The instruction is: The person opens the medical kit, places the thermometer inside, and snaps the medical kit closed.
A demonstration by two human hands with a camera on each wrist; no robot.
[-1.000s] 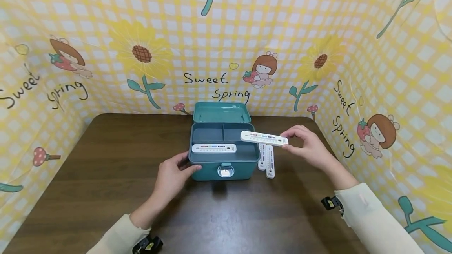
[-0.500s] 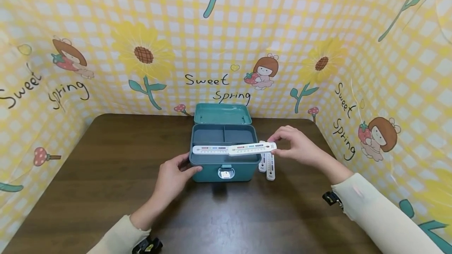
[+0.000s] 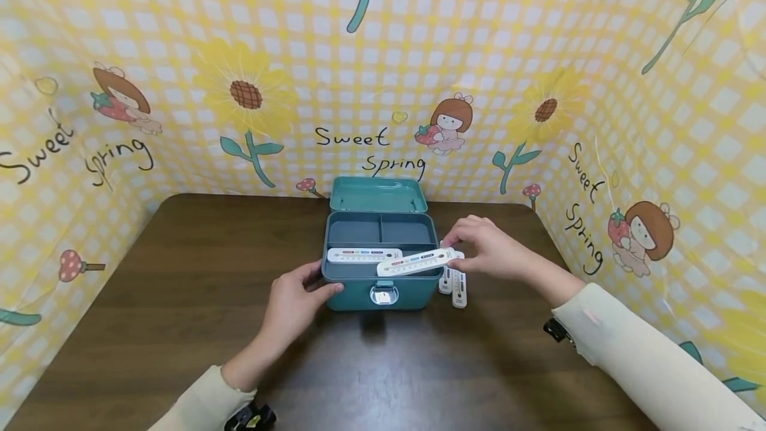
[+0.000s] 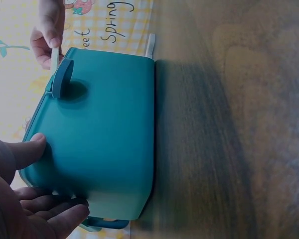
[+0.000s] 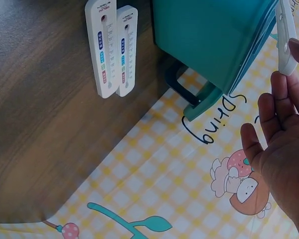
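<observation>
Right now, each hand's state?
Left hand: holding the teal box at its front-left corner.
Right hand: pinching a white thermometer by one end.

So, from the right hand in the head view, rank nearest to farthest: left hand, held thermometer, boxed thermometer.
1. Held thermometer: pinched in the right hand.
2. Boxed thermometer: inside the box, front left.
3. Left hand: at the box's left side.
</observation>
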